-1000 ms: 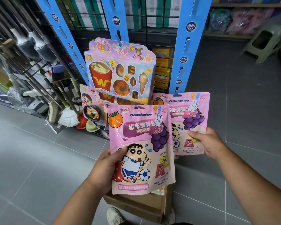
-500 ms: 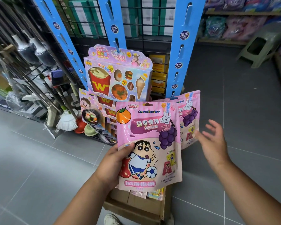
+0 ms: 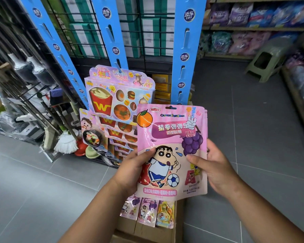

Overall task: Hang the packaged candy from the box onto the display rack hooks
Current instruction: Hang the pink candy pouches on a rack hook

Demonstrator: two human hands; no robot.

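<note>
I hold a pink candy pouch (image 3: 170,141) with a cartoon boy, an orange and grapes upright in front of me, with more pouch edges showing behind its right side. My left hand (image 3: 132,171) grips its left edge, thumb on the front. My right hand (image 3: 212,165) grips its right edge, thumb on the front. The pouch hides the lower part of the right blue hook strip (image 3: 186,55). Below my hands an open cardboard box (image 3: 147,232) holds more candy pouches (image 3: 146,213). The middle strip (image 3: 112,41) carries hanging toy food sets (image 3: 118,97).
A third blue strip (image 3: 49,35) leans at the left on a black wire grid. Mops and brooms (image 3: 42,102) stand at the left. A green plastic stool (image 3: 267,62) sits at the right on the grey tiled floor, next to shelves of bagged goods (image 3: 253,14).
My right hand left the pouch hanging on the right strip and came back to grip the right edge of the pouch in my left hand. The view tilted up.
</note>
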